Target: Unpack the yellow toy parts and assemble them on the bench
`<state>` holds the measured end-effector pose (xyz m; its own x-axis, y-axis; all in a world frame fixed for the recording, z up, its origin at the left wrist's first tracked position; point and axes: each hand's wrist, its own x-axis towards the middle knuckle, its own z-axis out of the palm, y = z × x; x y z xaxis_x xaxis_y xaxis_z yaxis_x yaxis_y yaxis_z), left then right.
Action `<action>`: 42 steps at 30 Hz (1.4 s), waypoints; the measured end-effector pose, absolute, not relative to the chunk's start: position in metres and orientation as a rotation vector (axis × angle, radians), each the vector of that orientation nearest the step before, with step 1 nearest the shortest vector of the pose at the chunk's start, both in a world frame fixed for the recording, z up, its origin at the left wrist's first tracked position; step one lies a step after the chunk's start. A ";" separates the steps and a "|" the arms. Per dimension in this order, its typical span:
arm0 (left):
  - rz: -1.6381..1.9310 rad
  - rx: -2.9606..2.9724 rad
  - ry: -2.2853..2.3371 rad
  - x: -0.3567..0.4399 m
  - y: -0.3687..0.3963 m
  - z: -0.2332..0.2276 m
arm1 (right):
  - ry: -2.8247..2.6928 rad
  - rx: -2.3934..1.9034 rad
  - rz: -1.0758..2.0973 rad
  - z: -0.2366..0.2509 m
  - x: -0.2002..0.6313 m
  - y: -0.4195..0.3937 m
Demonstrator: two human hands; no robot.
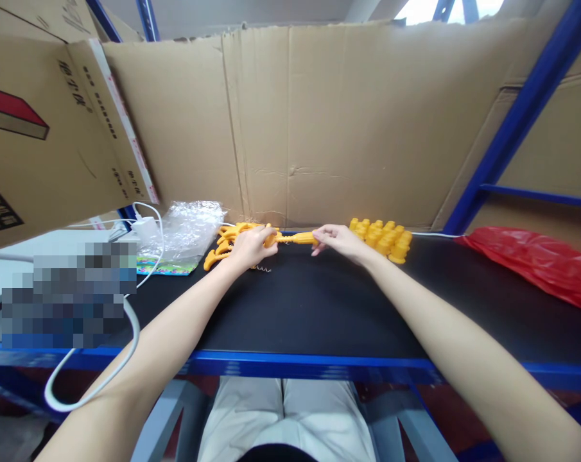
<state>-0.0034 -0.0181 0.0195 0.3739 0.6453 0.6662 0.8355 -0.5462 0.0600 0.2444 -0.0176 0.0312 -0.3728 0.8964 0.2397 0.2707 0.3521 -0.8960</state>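
Observation:
Stretched level between my hands is a yellow plastic part (300,238), with a thin, ridged-looking left portion and a thicker right portion. My left hand (250,248) is closed around the yellow piece at its left end. At the other end, the thumb and fingers of my right hand (337,240) pinch the thicker portion. Several curved yellow plastic pieces (215,258) lie beside and behind my left hand, partly hidden by it. A thin metal spiral (263,269) rests just below that hand. Behind my right wrist, several yellow cup-like parts (385,236) stand grouped in rows.
The black tabletop (309,308) has a blue front rail (314,364). Clear plastic wrap (189,224) and white cables (135,324) are at the left, a red plastic bag (535,260) at the right. A cardboard wall (357,122) closes the back; a large box (54,128) overhangs the left.

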 end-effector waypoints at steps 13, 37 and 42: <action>-0.962 -2.345 -1.311 -0.004 -0.015 0.020 | -1.842 -0.946 1.285 0.034 0.250 -0.023; -0.934 -2.305 -1.308 -0.005 -0.013 0.018 | -1.795 -1.065 1.165 0.027 0.245 -0.015; -0.939 -2.306 -1.304 -0.005 -0.013 0.017 | -1.793 -1.024 1.070 0.022 0.247 -0.009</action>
